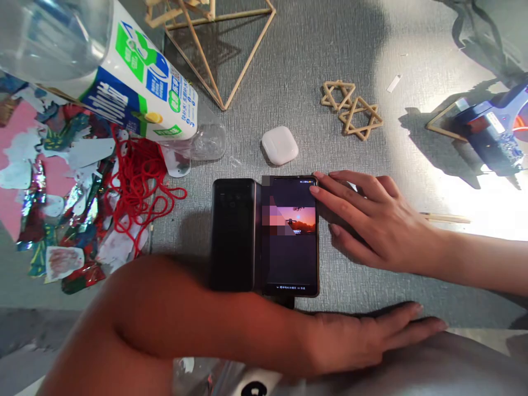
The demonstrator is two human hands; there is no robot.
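A smartphone (290,264) with a lit screen lies on the grey textured table, a small sunset-coloured picture across its middle. Fingertips of my right hand (371,217) touch its upper right edge; the fingers are stretched out and grip nothing. My left forearm crosses in front of the phone. At its end my left hand (363,338) lies flat near the table's front edge, fingers extended and holding nothing. Directly left of the phone is a black phone-sized device (234,236), dark all over. A white earbud case (280,145) sits just beyond them.
A large labelled plastic bottle (144,82) lies at upper left, beside tangled red string (136,187) and colourful scraps (66,214). Farther back are a stick frame (247,58) and two small stick stars (361,117). A blue glue gun (489,129) is at right.
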